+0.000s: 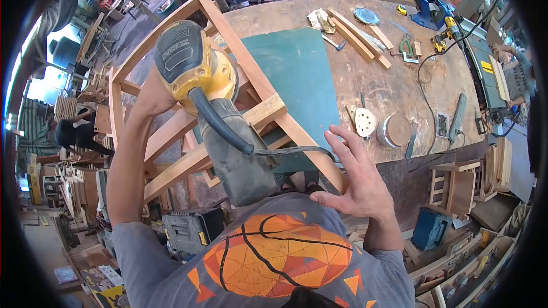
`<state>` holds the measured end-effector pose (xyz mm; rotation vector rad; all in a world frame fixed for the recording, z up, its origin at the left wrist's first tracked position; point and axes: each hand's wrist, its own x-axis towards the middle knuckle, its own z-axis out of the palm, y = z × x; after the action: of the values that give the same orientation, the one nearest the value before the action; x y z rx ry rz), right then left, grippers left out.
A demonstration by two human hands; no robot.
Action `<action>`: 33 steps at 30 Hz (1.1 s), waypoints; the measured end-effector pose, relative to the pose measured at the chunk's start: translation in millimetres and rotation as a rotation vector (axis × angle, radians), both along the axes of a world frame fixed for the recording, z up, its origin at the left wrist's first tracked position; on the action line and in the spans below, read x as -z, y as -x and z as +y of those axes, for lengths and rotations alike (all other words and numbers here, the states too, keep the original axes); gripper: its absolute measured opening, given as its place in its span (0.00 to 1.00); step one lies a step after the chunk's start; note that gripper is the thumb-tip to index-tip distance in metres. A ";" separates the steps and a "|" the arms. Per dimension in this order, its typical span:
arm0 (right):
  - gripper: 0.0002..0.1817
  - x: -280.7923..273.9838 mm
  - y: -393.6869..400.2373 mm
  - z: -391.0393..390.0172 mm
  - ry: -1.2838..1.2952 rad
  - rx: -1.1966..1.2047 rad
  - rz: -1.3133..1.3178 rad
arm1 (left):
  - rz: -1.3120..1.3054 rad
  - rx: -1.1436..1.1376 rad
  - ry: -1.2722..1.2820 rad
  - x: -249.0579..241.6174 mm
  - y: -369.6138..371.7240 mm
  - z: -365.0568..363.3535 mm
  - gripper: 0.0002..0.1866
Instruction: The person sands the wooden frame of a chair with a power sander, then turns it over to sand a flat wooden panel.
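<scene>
By a cluttered workshop table, the left grip seemingly wraps a sander; the right grip spreads empty.

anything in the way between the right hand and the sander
Yes, in this view: the black cord runs from the sander to near the right hand, and a rail of the wooden frame slants between them. The sander's grey dust bag sits on the near side. Depths are hard to judge.

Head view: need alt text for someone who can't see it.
The left hand grips a yellow-and-black orbital sander at a wooden furniture frame; the right hand is open beside the frame. A green mat lies on the workbench beyond.
</scene>
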<state>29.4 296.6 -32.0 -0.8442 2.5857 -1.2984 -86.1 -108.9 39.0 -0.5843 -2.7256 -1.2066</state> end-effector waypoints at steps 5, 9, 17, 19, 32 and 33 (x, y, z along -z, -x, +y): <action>0.58 0.8 0.5 0.1 -0.006 -0.005 0.036 | -0.140 -0.113 -0.047 0.9 -0.5 -3.8 0.35; 0.58 1.8 0.2 -0.4 0.013 -0.013 0.010 | -0.118 -0.023 -0.127 4.9 -6.4 -2.4 0.35; 0.58 -1.6 -1.9 -0.6 0.003 -0.009 0.031 | -0.163 0.045 -0.103 5.8 -8.9 -0.4 0.36; 0.58 -1.5 -3.7 -0.3 0.005 -0.002 0.033 | -0.140 0.006 -0.163 9.9 -9.1 -0.8 0.32; 0.57 -1.6 -5.0 -1.1 -0.027 -0.011 0.055 | -0.123 0.032 -0.140 10.1 -7.5 -2.5 0.34; 0.57 -1.5 -4.6 -0.6 -0.023 -0.010 0.055 | -0.112 0.088 -0.186 9.4 -9.4 -0.4 0.34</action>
<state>33.9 296.0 -30.5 -0.9004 2.6293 -1.2570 -76.6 -109.3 29.6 -0.6381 -2.6594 -1.5377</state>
